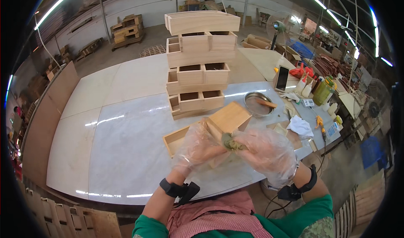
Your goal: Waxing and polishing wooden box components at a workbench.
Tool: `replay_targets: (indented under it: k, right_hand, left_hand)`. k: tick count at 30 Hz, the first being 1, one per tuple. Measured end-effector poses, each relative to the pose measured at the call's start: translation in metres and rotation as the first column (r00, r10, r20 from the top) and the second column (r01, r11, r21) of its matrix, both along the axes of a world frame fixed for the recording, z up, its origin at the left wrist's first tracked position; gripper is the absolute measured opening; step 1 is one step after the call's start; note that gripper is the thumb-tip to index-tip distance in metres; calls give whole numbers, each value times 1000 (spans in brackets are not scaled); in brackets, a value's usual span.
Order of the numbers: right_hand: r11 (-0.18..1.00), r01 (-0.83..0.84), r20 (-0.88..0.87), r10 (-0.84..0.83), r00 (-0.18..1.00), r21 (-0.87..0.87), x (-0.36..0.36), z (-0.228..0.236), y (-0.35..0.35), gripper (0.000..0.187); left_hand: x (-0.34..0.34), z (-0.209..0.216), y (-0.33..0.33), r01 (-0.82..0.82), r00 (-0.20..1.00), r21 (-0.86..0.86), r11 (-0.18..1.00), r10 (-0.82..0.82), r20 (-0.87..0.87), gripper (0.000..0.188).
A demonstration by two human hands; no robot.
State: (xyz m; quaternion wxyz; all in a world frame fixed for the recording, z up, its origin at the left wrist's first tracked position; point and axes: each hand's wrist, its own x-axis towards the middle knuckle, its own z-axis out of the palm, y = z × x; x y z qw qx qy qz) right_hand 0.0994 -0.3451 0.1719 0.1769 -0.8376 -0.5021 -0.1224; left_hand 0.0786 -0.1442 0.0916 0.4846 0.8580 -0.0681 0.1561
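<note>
Nearest the camera, at the lower middle of the frame, both hands wear loose clear plastic gloves and meet over a small wooden box (227, 122). The left hand (198, 147) is closed around the box's near end, steadying it, while the right hand (265, 151) pinches a small greenish-brown wad (232, 144) against the wood, fingers curled shut on it. The box is tilted, one corner raised, resting on or just above a shallow wooden tray (176, 140) that lies on the pale worktop (126, 145). Judging from this, one box is being rubbed or filled right now, and a stack of compartmented wooden boxes (200, 65) stands behind it at upper centre; whether those are finished cannot be told. To the right sit a round metal dish (256, 105), white cloths (299, 126), bottles (322, 91) and an upright phone (281, 78), crowding that side. The left half of the worktop offers wide room, and the near edge runs just below the wrists.
</note>
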Motion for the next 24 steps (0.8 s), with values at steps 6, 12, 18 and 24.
replay_targets:
  k: [6,12,18,24]
  right_hand:
    - [986,-32,183,1,983,166,10,-18,19,29]
    - [976,90,261,-141,955,196,46,-45,-28,26]
    - [891,339,49,-370,928,302,47,-75,-59,22]
    - [791,472,-270,-392,879,389,48,-84,-81,25]
  left_hand:
    - [3,-6,4,-8,998,69,998,4,55,61]
    - [-7,7,-3,-23,1000,-40,999,23,17,59]
    - [-8,-49,-11,-149,989,71,986,150,-15,64]
    - [-30,-33,-14,-232,958,38,972,235,-167,74]
